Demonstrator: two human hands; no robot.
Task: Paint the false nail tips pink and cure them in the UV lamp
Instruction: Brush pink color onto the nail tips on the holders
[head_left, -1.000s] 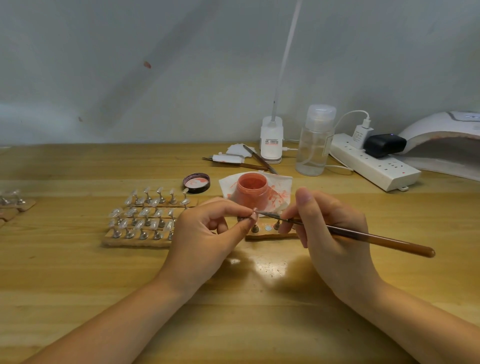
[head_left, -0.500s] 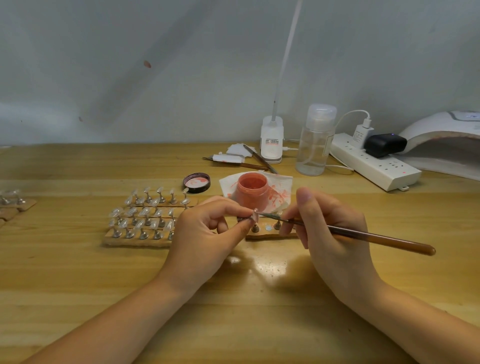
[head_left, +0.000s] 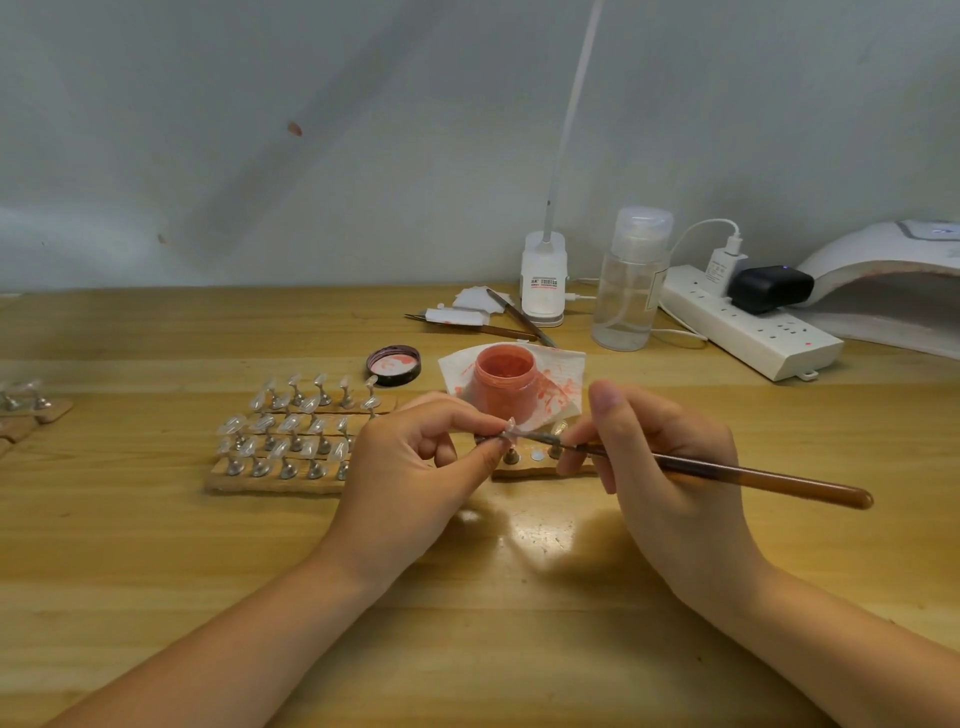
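The left hand (head_left: 410, 467) pinches a small clear nail tip (head_left: 509, 429); the right hand (head_left: 660, 467) holds the long brown brush (head_left: 727, 473), painting it. Next, more pink from the open pink jar (head_left: 505, 375).

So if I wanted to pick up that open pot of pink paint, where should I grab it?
Probably round the pink paint pot by its sides, below the open rim, fingers on opposite walls. Come straight down from above: it stands upright with no lid, so tipping could spill it. The tissue under it may lift too.

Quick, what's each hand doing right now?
Left hand: pinching a nail tip on its small stand.
Right hand: holding the brush, bristles at that nail tip.
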